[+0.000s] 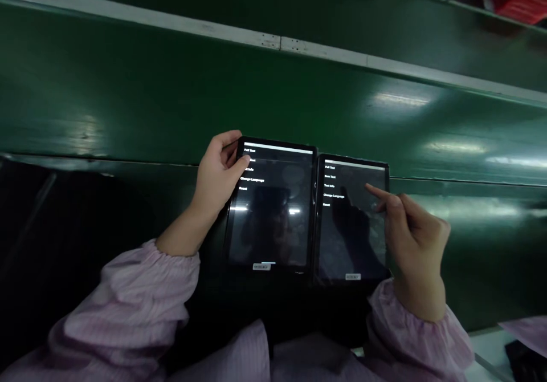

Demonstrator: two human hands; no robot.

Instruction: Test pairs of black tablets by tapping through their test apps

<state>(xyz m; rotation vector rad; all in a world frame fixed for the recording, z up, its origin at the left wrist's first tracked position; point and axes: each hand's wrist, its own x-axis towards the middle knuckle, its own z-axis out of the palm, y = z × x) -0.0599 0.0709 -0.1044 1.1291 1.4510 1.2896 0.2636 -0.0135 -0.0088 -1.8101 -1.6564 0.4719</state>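
Over the head feed I had the left tablet (271, 228) and right tablet (348, 251) side by side mid-view, both lit | left hand (216, 174) pinched the former's upper-left edge, thumb across its front | right hand (414, 236) pointed its index over the latter, others curled; contact or hold I couldn't tell | green worktop (171, 97) beyond

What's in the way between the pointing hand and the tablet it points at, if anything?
Nothing visible stands between the right hand and the right tablet: the index finger is over its upper part, though I can't tell if it touches. The dark hand shape there looks like a reflection.
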